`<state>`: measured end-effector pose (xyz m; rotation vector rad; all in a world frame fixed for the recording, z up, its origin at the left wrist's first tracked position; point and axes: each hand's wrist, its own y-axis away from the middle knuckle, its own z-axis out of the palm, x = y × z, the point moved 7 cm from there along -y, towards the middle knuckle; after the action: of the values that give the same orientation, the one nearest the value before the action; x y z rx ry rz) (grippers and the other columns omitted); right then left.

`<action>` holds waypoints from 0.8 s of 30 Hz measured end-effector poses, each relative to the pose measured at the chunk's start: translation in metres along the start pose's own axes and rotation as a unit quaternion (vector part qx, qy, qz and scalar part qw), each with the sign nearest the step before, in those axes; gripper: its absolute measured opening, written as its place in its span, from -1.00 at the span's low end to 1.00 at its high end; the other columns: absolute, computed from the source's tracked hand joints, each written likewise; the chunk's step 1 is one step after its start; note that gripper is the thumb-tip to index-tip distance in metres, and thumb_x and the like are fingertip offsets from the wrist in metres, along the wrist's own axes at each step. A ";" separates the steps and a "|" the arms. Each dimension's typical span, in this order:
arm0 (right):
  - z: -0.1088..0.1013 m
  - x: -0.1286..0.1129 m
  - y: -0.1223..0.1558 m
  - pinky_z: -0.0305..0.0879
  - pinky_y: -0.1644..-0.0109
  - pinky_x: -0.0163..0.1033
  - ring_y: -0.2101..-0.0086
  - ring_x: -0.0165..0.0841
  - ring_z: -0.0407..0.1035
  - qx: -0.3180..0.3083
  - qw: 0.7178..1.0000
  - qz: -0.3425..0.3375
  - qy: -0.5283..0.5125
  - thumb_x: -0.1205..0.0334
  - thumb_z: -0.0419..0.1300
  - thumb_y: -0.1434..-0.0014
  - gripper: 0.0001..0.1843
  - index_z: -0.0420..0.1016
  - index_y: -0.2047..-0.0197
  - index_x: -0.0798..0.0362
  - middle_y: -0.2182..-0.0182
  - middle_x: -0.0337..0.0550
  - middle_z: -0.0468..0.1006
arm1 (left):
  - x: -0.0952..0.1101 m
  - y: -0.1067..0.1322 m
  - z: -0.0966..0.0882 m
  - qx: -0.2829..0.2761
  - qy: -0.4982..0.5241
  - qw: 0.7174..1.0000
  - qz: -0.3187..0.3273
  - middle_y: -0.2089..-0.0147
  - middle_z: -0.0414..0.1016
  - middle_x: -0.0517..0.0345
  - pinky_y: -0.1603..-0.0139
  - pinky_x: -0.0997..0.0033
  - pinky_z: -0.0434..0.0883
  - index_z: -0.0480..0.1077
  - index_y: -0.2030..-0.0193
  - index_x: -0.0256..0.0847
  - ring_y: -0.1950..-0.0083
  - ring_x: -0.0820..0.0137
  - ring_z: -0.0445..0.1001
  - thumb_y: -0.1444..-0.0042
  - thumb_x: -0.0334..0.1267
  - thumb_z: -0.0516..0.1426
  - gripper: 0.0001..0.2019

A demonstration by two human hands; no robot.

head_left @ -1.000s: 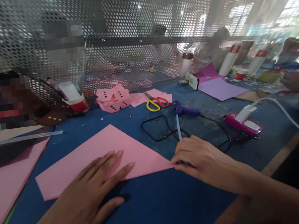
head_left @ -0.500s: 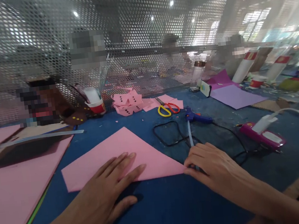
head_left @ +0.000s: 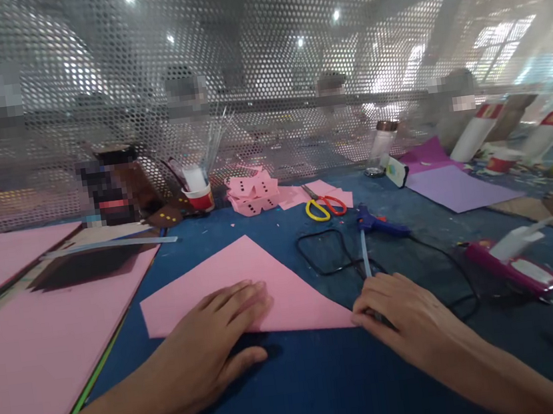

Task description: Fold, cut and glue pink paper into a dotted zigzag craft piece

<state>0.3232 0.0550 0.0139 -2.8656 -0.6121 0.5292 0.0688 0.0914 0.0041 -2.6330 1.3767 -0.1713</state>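
A pink sheet of paper (head_left: 245, 281) folded into a triangle lies on the blue table top (head_left: 309, 391). My left hand (head_left: 216, 335) rests flat on its near edge with the fingers stretched out. My right hand (head_left: 403, 312) presses on the triangle's right tip with its fingers curled down; a glue stick (head_left: 364, 256) runs from under that hand up to a blue glue gun (head_left: 376, 220), whose black cord (head_left: 327, 254) loops beside it.
Large pink sheets (head_left: 30, 331) lie at the left. Yellow-and-red scissors (head_left: 324, 206), a pile of dotted pink pieces (head_left: 252, 193), a red-rimmed cup (head_left: 199, 193), a purple sheet (head_left: 460, 188) and a magenta device (head_left: 515, 265) stand further back. A perforated metal screen (head_left: 260, 74) closes off the rear.
My view has swung to the left, so everything sits further right in the picture. Both hands stay on the pink triangle; the left fingers have drawn closer together.
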 end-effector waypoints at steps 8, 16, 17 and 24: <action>0.002 0.000 0.000 0.11 0.13 -0.13 0.28 -0.29 0.38 -0.012 1.000 0.011 -0.008 0.32 0.20 -0.30 -0.87 0.46 0.32 -0.01 0.34 -0.27 0.51 | -0.002 -0.005 0.008 0.010 -0.022 1.000 -0.004 -0.41 0.29 0.10 -0.32 0.10 0.32 0.16 -0.42 -0.02 -0.36 0.16 0.29 -0.34 0.03 0.06 -0.45; 0.000 -0.002 0.001 0.09 0.15 -0.14 0.31 -0.30 0.37 -0.008 1.000 0.001 -0.003 0.33 0.19 -0.31 -0.85 0.43 0.33 -0.01 0.36 -0.28 0.48 | -0.001 -0.002 0.011 0.015 -0.035 0.999 0.003 -0.42 0.27 0.12 -0.34 0.11 0.32 0.06 -0.46 -0.02 -0.38 0.19 0.27 -0.36 -0.05 0.06 -0.43; -0.001 -0.003 0.001 0.09 0.16 -0.14 0.31 -0.30 0.36 -0.008 1.000 -0.002 -0.004 0.33 0.19 -0.31 -0.85 0.43 0.33 -0.01 0.37 -0.28 0.48 | -0.001 -0.002 0.011 0.016 -0.037 0.999 0.003 -0.42 0.27 0.12 -0.34 0.11 0.32 0.06 -0.46 -0.02 -0.38 0.19 0.27 -0.36 -0.05 0.06 -0.43; -0.001 -0.002 0.001 0.06 0.16 -0.15 0.31 -0.31 0.34 -0.004 1.000 -0.005 -0.011 0.33 0.21 -0.30 -0.86 0.43 0.33 0.00 0.36 -0.29 0.47 | 0.001 -0.004 0.009 0.015 -0.061 0.998 0.008 -0.42 0.26 0.16 -0.33 0.11 0.34 0.08 -0.45 -0.04 -0.38 0.19 0.28 -0.37 -0.04 0.04 -0.44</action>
<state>0.3223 0.0528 0.0151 -2.8663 -0.6324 0.5589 0.0737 0.0937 -0.0044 -2.5616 1.3441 -0.0273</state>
